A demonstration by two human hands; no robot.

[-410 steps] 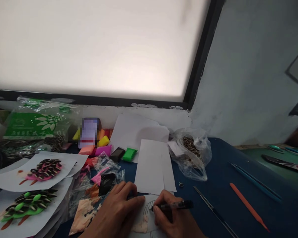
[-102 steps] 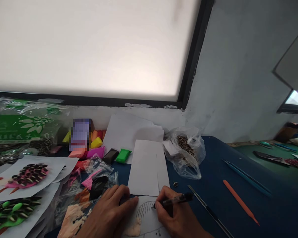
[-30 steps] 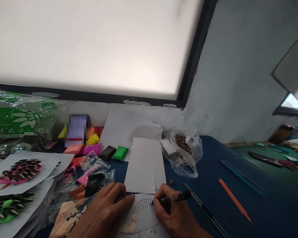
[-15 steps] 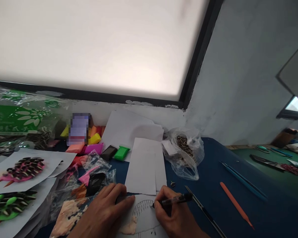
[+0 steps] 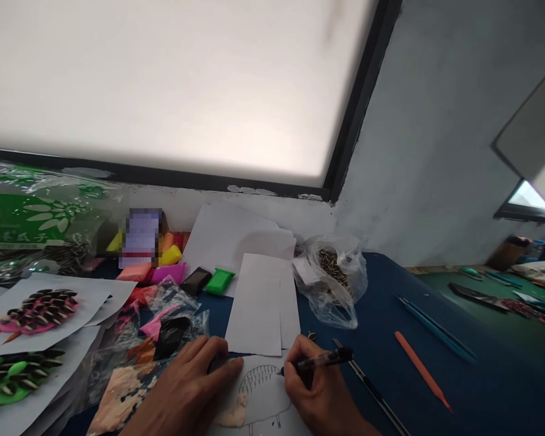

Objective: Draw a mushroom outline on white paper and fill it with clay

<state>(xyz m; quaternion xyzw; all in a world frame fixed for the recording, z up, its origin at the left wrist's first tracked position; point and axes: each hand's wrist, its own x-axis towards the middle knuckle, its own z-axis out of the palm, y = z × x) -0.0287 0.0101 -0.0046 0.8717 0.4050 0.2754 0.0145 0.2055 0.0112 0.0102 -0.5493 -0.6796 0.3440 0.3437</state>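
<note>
My right hand (image 5: 322, 387) is closed around a black pen (image 5: 320, 361), its tip at a rounded outline drawn on a sheet of white paper (image 5: 267, 406). Short strokes fill the upper part of that drawing, and thin leg-like lines show below it. Peach clay (image 5: 233, 413) is stuck at the drawing's left side. Palm down, my left hand (image 5: 195, 381) lies at the left of the sheet with its fingers stretched out and nothing held. A peach clay-smeared sheet (image 5: 120, 393) is partly covered by the left forearm.
Clay packets (image 5: 219, 281) and plastic wrappers lie behind my left hand. Seed-and-clay pictures (image 5: 45, 312) are stacked at the left. Beyond the drawing are blank sheets (image 5: 257, 303) and a bag of seeds (image 5: 333, 269). An orange clay tool (image 5: 422, 369) and a craft knife (image 5: 372, 387) lie at the right.
The pen has moved slightly right along the upper edge of the drawing, with a few more strokes there. My left hand stays in place; the whole view has shifted a little.
</note>
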